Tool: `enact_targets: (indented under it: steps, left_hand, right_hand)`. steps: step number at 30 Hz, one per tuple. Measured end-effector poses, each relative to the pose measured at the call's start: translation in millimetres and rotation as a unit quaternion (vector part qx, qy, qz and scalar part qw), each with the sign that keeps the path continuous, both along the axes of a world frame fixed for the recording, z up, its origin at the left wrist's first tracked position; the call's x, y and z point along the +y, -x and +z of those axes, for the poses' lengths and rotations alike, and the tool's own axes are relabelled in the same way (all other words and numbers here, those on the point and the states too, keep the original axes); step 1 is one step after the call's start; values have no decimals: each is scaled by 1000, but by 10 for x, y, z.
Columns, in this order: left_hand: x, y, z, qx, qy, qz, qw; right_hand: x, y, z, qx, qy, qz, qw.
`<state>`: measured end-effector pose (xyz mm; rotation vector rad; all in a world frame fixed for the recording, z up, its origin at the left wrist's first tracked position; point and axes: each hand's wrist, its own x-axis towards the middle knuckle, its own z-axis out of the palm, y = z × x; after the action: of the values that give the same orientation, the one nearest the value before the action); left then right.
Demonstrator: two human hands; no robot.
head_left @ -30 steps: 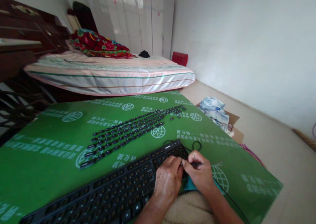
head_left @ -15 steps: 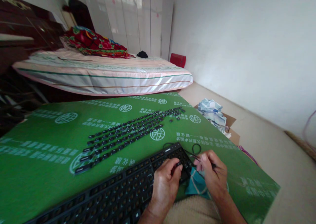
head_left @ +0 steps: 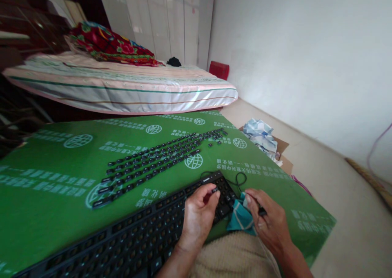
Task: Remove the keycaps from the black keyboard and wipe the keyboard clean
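Left hand: we pinch one apparent keycap above the black keyboard; right hand: we grip teal cloth and a black handle; loose keycaps: rows on green board; care: we should pinch lightly, by the sides

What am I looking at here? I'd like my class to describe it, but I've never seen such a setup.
There is no machine here: these are a person's own bare hands. The view comes from a camera worn on the head, looking forward and down. On the green board lies a black keyboard, with rows of small black keys beyond it. The left hand pinches a small dark piece. The right hand holds a dark-handled item, mostly hidden, its fingertips at a teal cloth.
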<state>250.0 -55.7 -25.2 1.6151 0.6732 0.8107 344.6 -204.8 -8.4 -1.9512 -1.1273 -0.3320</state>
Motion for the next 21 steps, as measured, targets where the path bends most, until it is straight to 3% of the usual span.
enact_targets:
  steps: [7, 9, 15, 21]
  left_hand:
    - [-2, 12, 225, -9, 122, -12, 992]
    - [-18, 9, 267, -9, 131, -22, 991]
    - [-53, 22, 331, -3, 130, -37, 991]
    - [-52, 107, 360, 25, 127, -46, 991]
  right_hand:
    - [-43, 33, -93, 7, 8, 14, 1000]
    - [-47, 33, -108, 5, 26, 5, 1000]
    - [-99, 42, -233, -23, 178, -27, 983]
    - [-278, -10, -292, -36, 211, -36, 976]
